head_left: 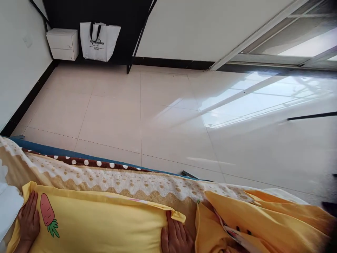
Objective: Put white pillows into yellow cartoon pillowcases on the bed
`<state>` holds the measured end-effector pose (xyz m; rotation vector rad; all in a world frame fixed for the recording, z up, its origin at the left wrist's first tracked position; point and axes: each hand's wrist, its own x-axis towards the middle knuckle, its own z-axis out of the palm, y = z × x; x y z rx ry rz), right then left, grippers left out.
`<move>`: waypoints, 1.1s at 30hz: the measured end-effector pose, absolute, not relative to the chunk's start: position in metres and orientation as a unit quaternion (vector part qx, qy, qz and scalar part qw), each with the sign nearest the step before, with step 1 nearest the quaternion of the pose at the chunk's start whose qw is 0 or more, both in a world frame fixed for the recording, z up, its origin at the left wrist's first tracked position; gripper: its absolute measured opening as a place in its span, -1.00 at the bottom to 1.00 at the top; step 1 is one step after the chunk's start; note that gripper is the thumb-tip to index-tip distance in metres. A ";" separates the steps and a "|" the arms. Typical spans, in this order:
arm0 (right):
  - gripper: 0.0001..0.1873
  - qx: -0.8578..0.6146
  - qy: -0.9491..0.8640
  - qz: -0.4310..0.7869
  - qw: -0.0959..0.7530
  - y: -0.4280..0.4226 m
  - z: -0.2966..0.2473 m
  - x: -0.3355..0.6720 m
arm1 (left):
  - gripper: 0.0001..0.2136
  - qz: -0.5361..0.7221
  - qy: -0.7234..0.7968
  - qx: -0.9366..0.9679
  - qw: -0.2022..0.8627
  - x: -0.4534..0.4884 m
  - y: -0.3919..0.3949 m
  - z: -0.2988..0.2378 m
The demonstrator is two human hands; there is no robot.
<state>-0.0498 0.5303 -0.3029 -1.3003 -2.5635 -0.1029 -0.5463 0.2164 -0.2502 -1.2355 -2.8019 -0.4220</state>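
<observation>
A yellow pillow with a carrot print lies on the bed at the bottom of the view. My left hand rests flat on its left end, fingers stretched out. At the pillow's right end, my right hand lies flat with fingers together and extended. Neither hand grips anything. Under the pillow is a tan sheet with a white scalloped border and paw prints.
A crumpled yellow blanket lies right of the pillow. Beyond the bed edge is a glossy tiled floor. A white tote bag and a small white drawer cabinet stand by the far wall. A sliding glass door is at the upper right.
</observation>
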 end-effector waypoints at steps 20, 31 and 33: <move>-0.35 -0.523 -0.845 -0.012 0.110 0.522 -0.304 -0.066 | -0.46 -0.095 -0.890 -0.442 0.054 -0.551 0.228 -0.241; -0.40 -0.523 -0.841 0.102 0.098 0.314 -0.240 -0.079 | -0.42 -0.203 -0.906 -0.347 -0.130 -0.565 0.226 -0.217; -0.35 -0.571 -0.810 0.107 0.081 0.276 -0.250 -0.054 | -0.39 -0.211 -0.897 -0.313 -0.230 -0.558 0.206 -0.203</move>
